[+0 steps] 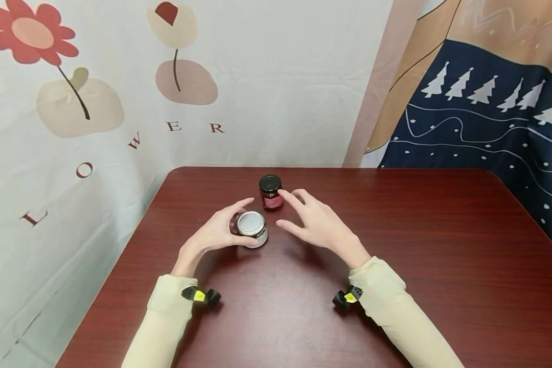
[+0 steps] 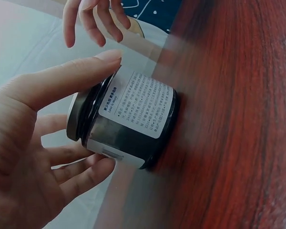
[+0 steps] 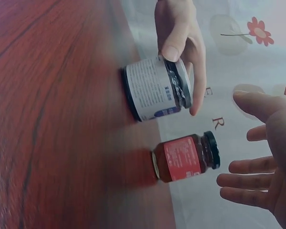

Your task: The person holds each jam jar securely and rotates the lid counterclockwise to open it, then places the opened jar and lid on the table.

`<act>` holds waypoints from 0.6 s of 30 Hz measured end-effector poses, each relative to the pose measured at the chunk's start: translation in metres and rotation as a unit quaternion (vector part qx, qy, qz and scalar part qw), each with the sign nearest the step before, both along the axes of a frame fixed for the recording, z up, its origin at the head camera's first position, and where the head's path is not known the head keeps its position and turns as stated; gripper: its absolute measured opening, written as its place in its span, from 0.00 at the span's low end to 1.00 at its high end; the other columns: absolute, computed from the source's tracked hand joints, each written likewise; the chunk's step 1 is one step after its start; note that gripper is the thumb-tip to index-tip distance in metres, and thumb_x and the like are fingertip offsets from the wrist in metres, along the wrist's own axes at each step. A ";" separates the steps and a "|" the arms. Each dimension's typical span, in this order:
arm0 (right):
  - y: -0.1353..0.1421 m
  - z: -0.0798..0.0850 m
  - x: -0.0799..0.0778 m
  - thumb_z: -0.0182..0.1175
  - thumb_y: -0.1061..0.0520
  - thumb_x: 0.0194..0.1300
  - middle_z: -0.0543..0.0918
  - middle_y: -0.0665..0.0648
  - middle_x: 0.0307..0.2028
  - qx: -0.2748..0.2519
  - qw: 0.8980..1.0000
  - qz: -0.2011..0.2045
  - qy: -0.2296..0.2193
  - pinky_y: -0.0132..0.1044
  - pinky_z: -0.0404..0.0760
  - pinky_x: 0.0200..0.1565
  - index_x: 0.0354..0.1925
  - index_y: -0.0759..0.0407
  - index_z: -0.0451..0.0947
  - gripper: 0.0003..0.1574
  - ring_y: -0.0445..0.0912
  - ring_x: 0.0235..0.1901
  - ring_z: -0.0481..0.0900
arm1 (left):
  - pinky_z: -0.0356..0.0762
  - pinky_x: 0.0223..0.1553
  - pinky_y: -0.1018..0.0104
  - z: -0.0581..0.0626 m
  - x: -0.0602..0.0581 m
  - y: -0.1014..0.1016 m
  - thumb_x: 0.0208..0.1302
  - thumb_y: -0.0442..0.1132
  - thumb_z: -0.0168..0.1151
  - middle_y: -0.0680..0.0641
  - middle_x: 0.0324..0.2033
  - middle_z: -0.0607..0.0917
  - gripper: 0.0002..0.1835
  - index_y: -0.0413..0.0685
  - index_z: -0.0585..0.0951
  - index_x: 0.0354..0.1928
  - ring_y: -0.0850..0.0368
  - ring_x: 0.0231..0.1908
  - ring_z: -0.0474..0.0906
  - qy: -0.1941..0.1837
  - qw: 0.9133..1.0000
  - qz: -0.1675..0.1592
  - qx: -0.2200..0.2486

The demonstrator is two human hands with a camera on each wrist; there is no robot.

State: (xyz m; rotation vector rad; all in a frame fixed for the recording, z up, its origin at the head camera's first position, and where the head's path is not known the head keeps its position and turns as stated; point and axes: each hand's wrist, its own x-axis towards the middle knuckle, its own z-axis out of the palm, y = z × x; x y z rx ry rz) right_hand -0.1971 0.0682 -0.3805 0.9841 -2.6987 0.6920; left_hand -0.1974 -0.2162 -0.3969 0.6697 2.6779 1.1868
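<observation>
A squat glass jar with a silver lid [image 1: 250, 223] stands upright on the table in the head view. My left hand [image 1: 217, 229] holds it from the left, thumb on the near side and fingers round the far side. Its white printed label [image 2: 136, 105] faces the left wrist camera. Just behind it and to the right stands a slimmer jar with a black lid [image 1: 270, 184] and a red-pink label [image 3: 182, 158]. My right hand [image 1: 319, 222] hovers beside this jar, fingers spread and slightly bent, holding nothing. In the right wrist view, a gap separates those fingers from the black lid.
Both jars stand on a dark red-brown wooden table [image 1: 418, 245], towards its far edge. A white cloth with flower prints [image 1: 280, 76] hangs behind it, with a navy tree-patterned cloth [image 1: 478, 122] at the right. Each wrist wears a small black camera on a band.
</observation>
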 end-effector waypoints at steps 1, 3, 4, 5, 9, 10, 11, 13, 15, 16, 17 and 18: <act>-0.002 -0.001 0.000 0.58 0.34 0.70 0.71 0.59 0.61 0.000 1.000 0.004 0.002 0.49 0.81 0.50 0.76 0.48 0.62 0.43 0.52 0.48 0.79 | 0.77 0.50 0.54 -0.001 0.000 0.000 0.45 0.50 0.84 0.46 0.52 0.83 0.55 0.50 0.64 0.75 0.54 0.45 0.79 -0.001 1.000 0.000 0.002; -0.006 -0.002 0.000 0.59 0.35 0.70 0.72 0.59 0.61 -0.002 1.000 0.014 0.007 0.49 0.81 0.49 0.75 0.49 0.63 0.43 0.52 0.49 0.79 | 0.78 0.48 0.55 -0.002 -0.001 -0.001 0.45 0.49 0.84 0.46 0.51 0.82 0.54 0.48 0.65 0.74 0.54 0.43 0.79 -0.003 1.000 0.000 0.002; -0.008 -0.002 0.000 0.59 0.36 0.70 0.72 0.59 0.61 -0.003 1.000 0.020 0.010 0.49 0.81 0.49 0.75 0.49 0.63 0.42 0.52 0.49 0.79 | 0.78 0.48 0.56 -0.003 -0.001 -0.002 0.45 0.49 0.84 0.46 0.51 0.82 0.54 0.48 0.65 0.74 0.54 0.44 0.79 -0.003 1.000 0.000 0.001; -0.010 -0.003 0.001 0.60 0.36 0.70 0.72 0.59 0.60 -0.004 1.000 0.026 0.013 0.49 0.81 0.49 0.74 0.50 0.64 0.42 0.52 0.50 0.79 | 0.78 0.48 0.56 -0.003 -0.001 -0.002 0.45 0.49 0.84 0.47 0.50 0.82 0.53 0.47 0.66 0.73 0.54 0.43 0.79 -0.005 1.000 -0.001 0.001; -0.017 -0.006 0.000 0.62 0.38 0.70 0.73 0.58 0.60 -0.010 0.999 0.045 0.022 0.48 0.80 0.51 0.73 0.51 0.67 0.40 0.51 0.52 0.78 | 0.80 0.48 0.57 -0.006 -0.002 -0.003 0.46 0.47 0.84 0.47 0.50 0.82 0.49 0.46 0.69 0.70 0.54 0.45 0.80 -0.014 1.000 -0.005 0.013; -0.019 -0.006 0.000 0.62 0.38 0.70 0.73 0.57 0.60 -0.010 0.999 0.047 0.025 0.48 0.80 0.51 0.73 0.51 0.67 0.40 0.51 0.53 0.78 | 0.80 0.48 0.58 -0.007 -0.002 -0.003 0.46 0.46 0.84 0.48 0.50 0.82 0.48 0.47 0.70 0.69 0.54 0.46 0.80 -0.016 1.000 -0.006 0.016; -0.021 -0.006 0.000 0.62 0.39 0.70 0.73 0.57 0.60 -0.011 0.998 0.050 0.027 0.48 0.80 0.52 0.72 0.52 0.67 0.39 0.51 0.53 0.78 | 0.80 0.47 0.58 -0.008 -0.002 -0.003 0.46 0.46 0.84 0.48 0.50 0.82 0.46 0.47 0.70 0.67 0.54 0.46 0.80 -0.018 1.000 -0.008 0.021; -0.024 -0.008 0.000 0.62 0.40 0.70 0.74 0.57 0.60 -0.010 0.998 0.056 0.033 0.47 0.80 0.53 0.72 0.52 0.68 0.39 0.51 0.54 0.79 | 0.80 0.47 0.58 -0.008 -0.002 -0.003 0.46 0.45 0.84 0.48 0.49 0.82 0.43 0.48 0.72 0.65 0.54 0.46 0.80 -0.022 0.999 -0.010 0.030; -0.027 -0.009 0.000 0.62 0.40 0.70 0.74 0.58 0.60 -0.008 0.997 0.062 0.039 0.46 0.80 0.53 0.72 0.53 0.68 0.39 0.51 0.53 0.79 | 0.80 0.46 0.58 -0.009 -0.002 -0.003 0.46 0.44 0.84 0.48 0.49 0.82 0.41 0.49 0.73 0.62 0.54 0.45 0.80 -0.024 0.999 -0.011 0.033; -0.028 -0.010 0.001 0.63 0.40 0.70 0.74 0.58 0.60 -0.007 0.997 0.065 0.041 0.46 0.80 0.52 0.71 0.53 0.68 0.38 0.51 0.53 0.79 | 0.80 0.46 0.58 -0.010 -0.002 -0.003 0.46 0.44 0.84 0.49 0.48 0.82 0.41 0.50 0.73 0.62 0.54 0.45 0.80 -0.025 0.999 -0.010 0.031; -0.029 -0.010 0.000 0.63 0.40 0.70 0.74 0.58 0.59 -0.006 0.997 0.068 0.042 0.46 0.80 0.52 0.71 0.53 0.69 0.38 0.51 0.52 0.79 | 0.80 0.45 0.58 -0.010 -0.002 -0.003 0.46 0.43 0.84 0.48 0.48 0.82 0.40 0.49 0.73 0.61 0.54 0.44 0.80 -0.026 0.999 -0.009 0.030; -0.031 -0.011 0.000 0.63 0.40 0.70 0.74 0.58 0.59 -0.003 0.997 0.071 0.043 0.46 0.80 0.51 0.71 0.53 0.69 0.38 0.51 0.51 0.79 | 0.80 0.45 0.58 -0.010 -0.002 -0.003 0.46 0.43 0.84 0.49 0.48 0.82 0.40 0.49 0.73 0.61 0.54 0.44 0.80 -0.027 0.999 -0.008 0.028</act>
